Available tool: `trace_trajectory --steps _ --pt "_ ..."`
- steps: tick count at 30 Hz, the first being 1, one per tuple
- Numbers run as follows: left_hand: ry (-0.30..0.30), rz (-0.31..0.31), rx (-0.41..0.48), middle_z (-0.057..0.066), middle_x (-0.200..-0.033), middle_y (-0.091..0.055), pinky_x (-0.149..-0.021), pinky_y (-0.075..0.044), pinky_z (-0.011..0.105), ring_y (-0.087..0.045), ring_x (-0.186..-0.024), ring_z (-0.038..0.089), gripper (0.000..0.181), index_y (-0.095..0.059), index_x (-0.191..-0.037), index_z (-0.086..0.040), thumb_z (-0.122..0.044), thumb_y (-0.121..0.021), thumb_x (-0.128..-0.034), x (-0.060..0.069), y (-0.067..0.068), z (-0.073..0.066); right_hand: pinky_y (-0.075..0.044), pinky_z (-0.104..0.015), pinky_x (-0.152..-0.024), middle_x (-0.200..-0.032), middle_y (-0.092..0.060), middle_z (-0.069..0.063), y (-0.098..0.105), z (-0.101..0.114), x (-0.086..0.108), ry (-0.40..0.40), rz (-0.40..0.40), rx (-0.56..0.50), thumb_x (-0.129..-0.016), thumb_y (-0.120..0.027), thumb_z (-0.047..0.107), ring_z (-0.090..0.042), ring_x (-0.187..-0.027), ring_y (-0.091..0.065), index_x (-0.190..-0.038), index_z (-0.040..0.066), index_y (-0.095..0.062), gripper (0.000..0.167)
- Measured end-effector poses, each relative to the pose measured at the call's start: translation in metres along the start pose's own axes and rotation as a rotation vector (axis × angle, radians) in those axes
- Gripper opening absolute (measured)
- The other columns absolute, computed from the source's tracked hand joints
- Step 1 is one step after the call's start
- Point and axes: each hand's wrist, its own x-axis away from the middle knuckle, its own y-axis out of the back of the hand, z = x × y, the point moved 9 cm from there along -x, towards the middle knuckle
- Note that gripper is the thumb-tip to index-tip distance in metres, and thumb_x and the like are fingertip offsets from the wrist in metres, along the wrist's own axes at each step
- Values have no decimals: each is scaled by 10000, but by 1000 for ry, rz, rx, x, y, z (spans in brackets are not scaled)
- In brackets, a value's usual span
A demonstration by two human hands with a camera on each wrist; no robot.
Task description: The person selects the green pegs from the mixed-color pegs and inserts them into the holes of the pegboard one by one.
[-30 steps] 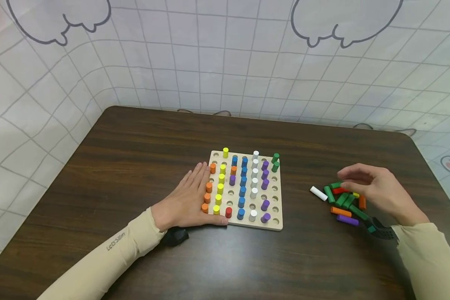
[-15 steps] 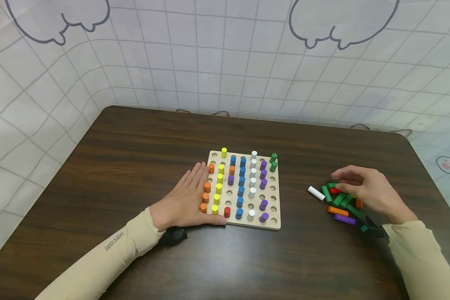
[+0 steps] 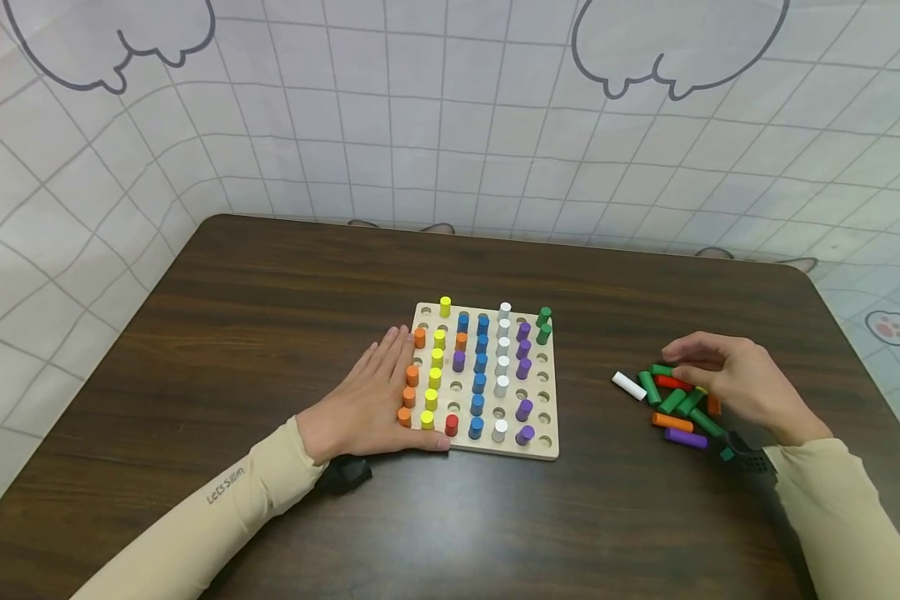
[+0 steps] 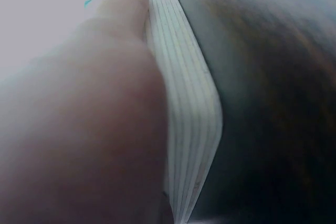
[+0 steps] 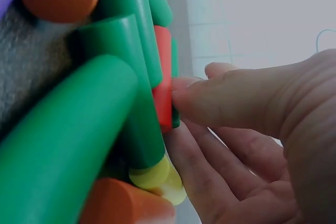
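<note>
My left hand [image 3: 371, 404] lies flat, fingers straight along the left side of a pale wooden pegboard [image 3: 532, 387], thumb along its front edge. In the left wrist view, that thumb [image 4: 123, 9] covers part of the board's layered edge [image 4: 191, 103]. Coloured pegs stand in rows, including a red peg [image 3: 452, 425] at the front. My right hand [image 3: 753, 383] is bent over a heap of loose pegs, with a gap between thumb and fingers. Its thumb tip overlaps a loose red peg [image 5: 164, 77] in the right wrist view; firm contact is unclear. Green pegs [image 5: 126, 87] lie beside it.
A white peg [image 3: 629, 386] lies left of the heap. An orange peg [image 3: 672, 422] and a purple peg [image 3: 686, 438] lie at its front. A black strap [image 3: 746, 458] hangs by the right wrist. Behind the brown table [image 3: 307, 267] rises a grid-patterned curtain [image 3: 420, 125].
My right hand has moved slightly left and down over the loose pegs, and more of the red peg shows now. The left hand keeps its place on the board. The whole view shifts slightly.
</note>
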Motion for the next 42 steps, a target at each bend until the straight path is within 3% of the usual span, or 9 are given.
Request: trace_trajectory --steps 2,5,9,13,21,25,31,36,42 --pt "0 -1 0 118 -1771 65 -1343 -92 563 12 -1654 339 1355 10 -1665 -60 -831 -646 -765 0 0 0 -553 -176 -711 -1229 -753 -128 0 0 0 1 -4 4 -994 -705 236 -326 -1099 -716 -1239 174 -707 252" --pt "1 -2 -1 118 -1771 66 -1343 -93 564 10 -1654 341 1357 11 -1665 -60 -834 -645 -764 0 0 1 -552 -175 -714 -1221 -758 -119 0 0 -1 3 -10 7 -993 -709 248 -295 -1079 -725 -1231 179 -712 249" --pt "0 0 -3 119 -1771 67 -1343 -92 563 11 -1654 341 1358 14 -1665 -60 -835 -644 -765 -1 0 1 -553 -175 -711 -1208 -762 -116 0 -1 -2 1 -12 9 -992 -710 252 -78 -982 -719 -1223 181 -715 242" --pt "1 5 -4 118 -1771 70 -1344 -89 561 17 -1654 339 1359 12 -1665 -59 -839 -640 -764 -1 0 2 -553 -179 -708 -1197 -766 -109 0 -1 -2 2 -10 6 -991 -711 255 171 -895 -592 -1215 186 -717 234" --pt "3 2 -5 121 -1772 57 -1342 -103 563 2 -1653 344 1354 2 -1665 -58 -830 -648 -763 -1 0 2 -554 -184 -709 -1206 -765 -116 0 2 -2 4 -10 3 -996 -704 257 213 -881 -558 -1212 194 -721 226" --pt "8 7 -4 115 -1772 62 -1342 -111 557 -4 -1654 335 1361 26 -1666 -67 -833 -646 -764 0 -2 2 -555 -192 -704 -1218 -764 -131 -2 1 -1 -5 -5 5 -998 -701 258 102 -922 -634 -1220 187 -720 234" --pt "5 3 -4 119 -1771 62 -1342 -109 558 -3 -1654 339 1359 20 -1665 -62 -834 -644 -765 0 -3 3 -553 -188 -708 -1213 -759 -150 -2 3 -1 0 -8 7 -1001 -695 241 -311 -1063 -731 -1225 170 -714 236" --pt "2 2 0 112 -1772 66 -1345 -101 552 6 -1655 332 1367 27 -1666 -68 -838 -646 -759 -1 -2 2 -548 -189 -712 -1225 -752 -172 -2 2 0 -8 -7 11 -1010 -682 250 -365 -1094 -721 -1232 151 -710 245" --pt "6 9 -4 99 -1771 86 -1348 -94 540 17 -1657 317 1368 37 -1666 -73 -848 -636 -761 -1 -2 2 -549 -215 -682 -1189 -766 -167 0 2 0 -19 -15 15 -1005 -689 269 -337 -1051 -726 -1218 159 -717 241"
